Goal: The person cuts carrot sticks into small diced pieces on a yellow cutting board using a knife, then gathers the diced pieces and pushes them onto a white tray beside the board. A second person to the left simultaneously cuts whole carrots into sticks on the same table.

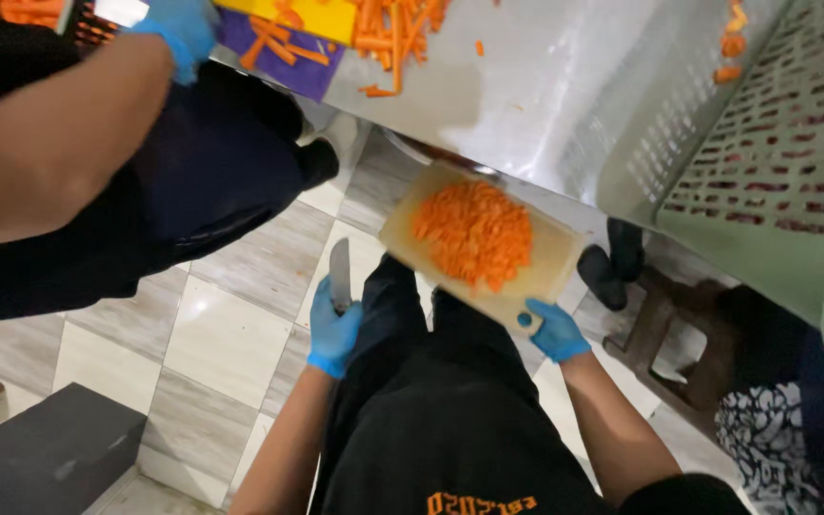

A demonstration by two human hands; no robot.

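My right hand (557,331) pinches the cutting board's (550,262) near corner, diced carrots (474,234) heaped mid-board; my left hand (335,334) grips the knife (339,275). I'd keep the board level, blade pointed away.

Blue gloves covered the left hand (334,334) and the right hand (555,331), and bright orange diced carrot (474,232) sat heaped on a pale tan cutting board (550,267). The basket (774,162) was pale green lattice, the floor tiles (226,334) streaked grey and cream.
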